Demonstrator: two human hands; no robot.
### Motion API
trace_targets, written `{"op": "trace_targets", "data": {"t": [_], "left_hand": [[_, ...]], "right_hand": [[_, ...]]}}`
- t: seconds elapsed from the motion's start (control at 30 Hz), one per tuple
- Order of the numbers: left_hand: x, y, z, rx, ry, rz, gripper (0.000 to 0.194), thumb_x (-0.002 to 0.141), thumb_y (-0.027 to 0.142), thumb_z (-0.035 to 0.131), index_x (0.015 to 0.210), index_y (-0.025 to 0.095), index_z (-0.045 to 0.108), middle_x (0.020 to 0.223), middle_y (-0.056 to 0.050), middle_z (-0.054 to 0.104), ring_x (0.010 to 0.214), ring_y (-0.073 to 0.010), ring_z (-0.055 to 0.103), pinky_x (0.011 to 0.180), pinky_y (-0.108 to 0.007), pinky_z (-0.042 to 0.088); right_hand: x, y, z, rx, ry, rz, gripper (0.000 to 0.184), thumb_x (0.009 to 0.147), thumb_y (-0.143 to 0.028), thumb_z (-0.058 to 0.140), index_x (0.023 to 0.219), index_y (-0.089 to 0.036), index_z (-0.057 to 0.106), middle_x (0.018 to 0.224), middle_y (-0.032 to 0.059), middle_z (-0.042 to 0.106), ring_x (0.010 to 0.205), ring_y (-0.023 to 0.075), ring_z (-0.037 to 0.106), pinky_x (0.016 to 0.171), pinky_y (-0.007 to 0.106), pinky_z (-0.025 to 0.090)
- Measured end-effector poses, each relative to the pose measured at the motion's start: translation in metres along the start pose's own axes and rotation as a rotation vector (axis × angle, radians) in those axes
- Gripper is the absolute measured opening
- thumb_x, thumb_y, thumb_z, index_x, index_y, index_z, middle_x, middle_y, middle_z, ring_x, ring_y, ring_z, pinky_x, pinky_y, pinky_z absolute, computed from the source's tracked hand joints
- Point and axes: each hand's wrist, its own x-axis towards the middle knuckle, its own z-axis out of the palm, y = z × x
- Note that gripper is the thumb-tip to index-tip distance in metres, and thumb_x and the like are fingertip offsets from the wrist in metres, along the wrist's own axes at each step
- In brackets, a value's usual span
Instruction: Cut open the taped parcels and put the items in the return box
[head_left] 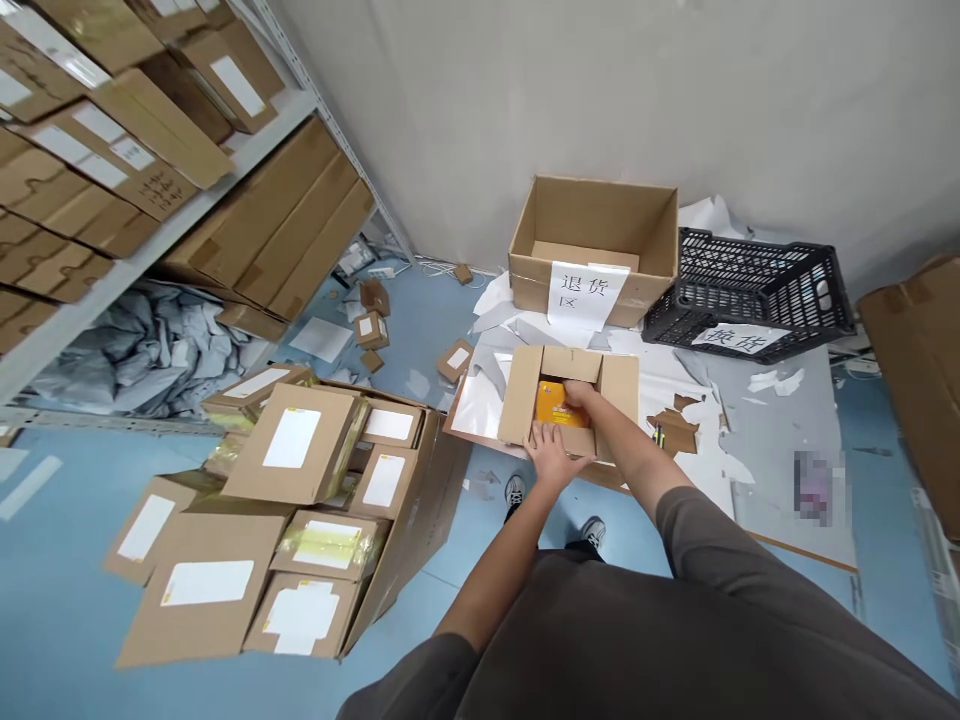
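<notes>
A small open cardboard box [517,395] sits on a low board in front of me, its flaps spread. Inside lies an orange packet [553,402]. My right hand [581,395] reaches into the box and rests on the packet; whether it grips the packet I cannot tell. My left hand [550,452] lies flat, fingers spread, against the near wall of the box.
A larger open carton [592,290] with a paper label stands behind, next to a black plastic crate [750,290]. A heap of sealed, labelled parcels [292,500] fills the floor at left. Metal shelves [150,240] hold more cartons. Torn paper and cardboard scraps litter the board.
</notes>
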Motion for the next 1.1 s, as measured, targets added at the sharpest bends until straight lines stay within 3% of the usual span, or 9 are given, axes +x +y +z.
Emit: {"op": "trace_targets", "data": {"t": [0.13,0.23,0.4,0.5,0.6,0.73,0.87,0.97,1.1], "left_hand": [[-0.001,0.001,-0.002,-0.01,0.145,0.008,0.105,0.08,0.085,0.072,0.159,0.017,0.056,0.164,-0.026,0.048,0.159,-0.0503,0.031,0.126,-0.071,0.026],[-0.002,-0.004,-0.003,-0.035,0.217,0.036,0.11,0.078,0.081,0.077,0.164,0.019,0.05,0.171,-0.024,0.04,0.16,-0.05,0.029,0.126,-0.069,0.029],[-0.007,-0.027,-0.007,-0.15,0.282,0.091,0.124,0.082,0.075,0.076,0.174,0.009,0.026,0.178,-0.026,0.025,0.164,-0.0471,0.021,0.13,-0.061,0.03],[-0.005,-0.044,-0.015,-0.194,0.236,0.029,0.095,0.101,0.063,0.055,0.174,0.008,0.026,0.177,-0.023,0.031,0.165,-0.0413,0.024,0.132,-0.056,0.026],[0.01,-0.056,-0.03,-0.185,0.186,-0.063,0.078,0.105,0.048,0.047,0.171,0.009,0.034,0.176,-0.022,0.035,0.166,-0.0409,0.022,0.134,-0.056,0.021],[0.045,-0.061,-0.053,-0.198,0.049,-0.204,0.098,0.091,0.051,0.067,0.171,0.009,0.029,0.178,-0.026,0.027,0.164,-0.0471,0.022,0.13,-0.061,0.026],[0.073,-0.059,-0.069,-0.246,-0.061,-0.354,0.108,0.082,0.045,0.076,0.172,0.017,0.024,0.171,-0.025,0.037,0.153,-0.0464,0.042,0.119,-0.059,0.042],[0.084,-0.062,-0.076,-0.294,-0.052,-0.252,0.106,0.083,0.042,0.074,0.172,0.017,0.023,0.16,-0.023,0.05,0.142,-0.0405,0.056,0.116,-0.049,0.047],[0.092,-0.087,-0.092,-0.292,0.082,-0.07,0.1,0.087,0.036,0.069,0.172,0.011,0.023,0.162,-0.022,0.05,0.146,-0.0362,0.053,0.122,-0.043,0.043]], "right_hand": [[-0.027,-0.012,-0.028,-0.117,-0.128,-0.043,0.034,0.081,-0.013,0.088,0.114,-0.013,0.078,0.116,0.0181,0.08,0.106,0.0304,0.074,0.091,0.032,0.054],[-0.06,-0.026,-0.047,-0.249,-0.167,-0.158,0.03,0.088,-0.015,0.08,0.117,-0.017,0.077,0.118,0.0161,0.08,0.11,0.0297,0.073,0.09,0.03,0.05],[-0.122,-0.047,-0.081,-0.311,-0.028,-0.276,0.026,0.101,-0.018,0.059,0.122,-0.022,0.074,0.112,0.0089,0.08,0.104,0.0247,0.071,0.084,0.026,0.043],[-0.154,-0.045,-0.103,-0.246,0.1,-0.23,0.027,0.1,-0.016,0.056,0.118,-0.023,0.075,0.108,0.0072,0.079,0.102,0.025,0.068,0.083,0.026,0.041],[-0.18,-0.032,-0.126,-0.149,0.246,-0.211,0.025,0.1,-0.017,0.056,0.115,-0.023,0.075,0.112,0.0087,0.076,0.105,0.0275,0.066,0.086,0.029,0.043],[-0.204,-0.009,-0.152,0.041,0.381,-0.22,0.021,0.099,-0.022,0.06,0.113,-0.023,0.074,0.111,0.0085,0.075,0.103,0.0275,0.065,0.09,0.03,0.046],[-0.219,0.016,-0.169,0.226,0.48,-0.141,0.016,0.097,-0.034,0.065,0.105,-0.022,0.074,0.1,0.0063,0.074,0.096,0.0268,0.065,0.089,0.032,0.05],[-0.225,0.038,-0.173,0.386,0.539,-0.148,0.017,0.094,-0.039,0.068,0.098,-0.023,0.071,0.093,0.0039,0.071,0.088,0.024,0.062,0.084,0.031,0.051],[-0.225,0.065,-0.165,0.655,0.611,-0.184,0.02,0.088,-0.04,0.075,0.093,-0.023,0.066,0.091,0.0038,0.072,0.084,0.021,0.06,0.08,0.031,0.052]]}}
